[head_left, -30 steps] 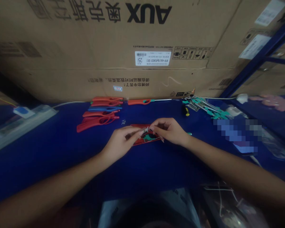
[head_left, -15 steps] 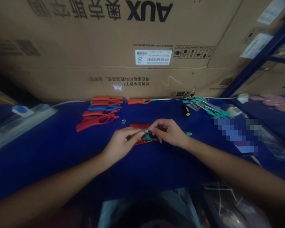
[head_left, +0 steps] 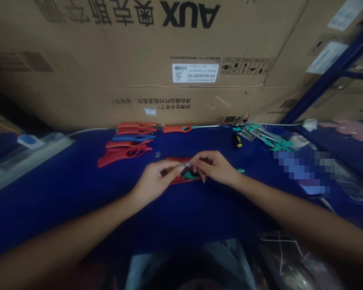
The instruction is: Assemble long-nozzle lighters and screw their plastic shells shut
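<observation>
Centrally, the left hand (head_left: 154, 177) and the right hand (head_left: 214, 165) meet above the blue work surface (head_left: 157, 213). The left thumb and index finger are closed together and grip a small silvery part (head_left: 186, 164). The right thumb and index finger are likewise pinched, at the right end of this part; its exact form is probably too small and dim to identify. Directly below the fingertips lies a red casing (head_left: 175, 182), with a green component (head_left: 188, 175) seated inside it. A green tip (head_left: 240, 170) projects beyond the right hand. To the left, a group of red handles (head_left: 121, 158) lies near a blue handle (head_left: 130, 137). Farther back, an orange-handled lighter (head_left: 173, 129) lies alongside the cardboard box (head_left: 124, 72). To its right are a yellow-and-black tool (head_left: 238, 141) and a pile of green-and-metal assemblies (head_left: 261, 135).
</observation>
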